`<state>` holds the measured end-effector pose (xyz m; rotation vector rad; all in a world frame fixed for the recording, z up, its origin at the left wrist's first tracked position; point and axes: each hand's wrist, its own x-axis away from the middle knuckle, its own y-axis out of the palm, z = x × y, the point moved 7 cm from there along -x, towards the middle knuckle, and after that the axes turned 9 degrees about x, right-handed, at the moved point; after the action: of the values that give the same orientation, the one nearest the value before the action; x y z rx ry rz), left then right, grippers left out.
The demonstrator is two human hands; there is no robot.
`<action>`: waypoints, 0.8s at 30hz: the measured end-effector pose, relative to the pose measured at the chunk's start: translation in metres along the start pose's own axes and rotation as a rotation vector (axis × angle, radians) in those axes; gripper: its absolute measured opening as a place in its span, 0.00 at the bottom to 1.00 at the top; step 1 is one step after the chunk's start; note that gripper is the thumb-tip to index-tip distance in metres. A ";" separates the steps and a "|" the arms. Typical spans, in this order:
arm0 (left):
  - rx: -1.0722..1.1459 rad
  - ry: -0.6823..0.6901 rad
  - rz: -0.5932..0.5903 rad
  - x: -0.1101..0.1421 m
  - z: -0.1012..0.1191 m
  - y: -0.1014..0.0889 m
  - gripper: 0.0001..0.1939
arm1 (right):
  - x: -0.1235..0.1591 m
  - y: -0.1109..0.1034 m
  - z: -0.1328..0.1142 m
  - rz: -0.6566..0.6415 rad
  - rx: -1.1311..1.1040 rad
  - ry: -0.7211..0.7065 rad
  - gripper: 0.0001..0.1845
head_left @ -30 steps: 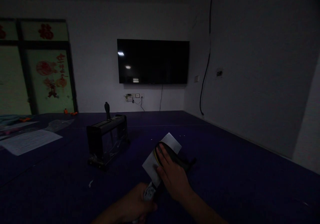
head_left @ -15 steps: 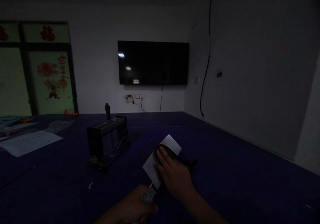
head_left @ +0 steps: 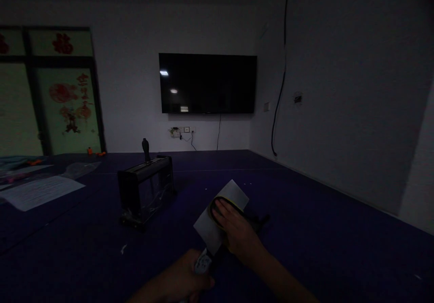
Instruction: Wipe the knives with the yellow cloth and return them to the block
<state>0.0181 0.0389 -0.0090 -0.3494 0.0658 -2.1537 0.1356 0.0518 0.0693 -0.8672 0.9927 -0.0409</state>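
My left hand (head_left: 185,278) is closed around the patterned handle of a cleaver-like knife. Its broad pale blade (head_left: 203,226) slants up and to the right. My right hand (head_left: 239,230) presses a dark, yellow-edged pad or cloth (head_left: 214,210) against the blade's face, fingers laid close together over it. A dark end of the pad trails out to the right behind that hand. The pad's exact kind is hard to make out in the dim light. Left of the blade stands a black-framed box (head_left: 129,194) with clear sides and an upright dark handle on top.
Everything rests on a dark blue-purple surface (head_left: 305,249). A printed sheet (head_left: 44,192) and clear plastic (head_left: 79,170) lie at the left, near small orange pieces (head_left: 90,151). White scraps (head_left: 123,249) are scattered about. A television (head_left: 208,84) hangs on the far wall.
My right hand and the pad have shifted slightly right and down along the blade, with more of the yellow edge showing. The left hand keeps its hold on the knife.
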 end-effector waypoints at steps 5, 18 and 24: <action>-0.005 0.026 -0.051 -0.001 0.002 0.002 0.08 | -0.003 -0.005 -0.006 -0.110 0.033 0.029 0.33; -0.078 -0.004 -0.036 0.001 0.007 0.002 0.10 | -0.005 -0.010 0.009 -0.062 0.097 0.073 0.29; 0.024 0.002 -0.085 -0.002 0.002 0.001 0.11 | -0.004 -0.008 0.007 -0.024 0.075 0.096 0.30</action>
<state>0.0208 0.0399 -0.0077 -0.3411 0.0263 -2.2366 0.1409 0.0521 0.0790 -0.8141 1.0636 -0.1400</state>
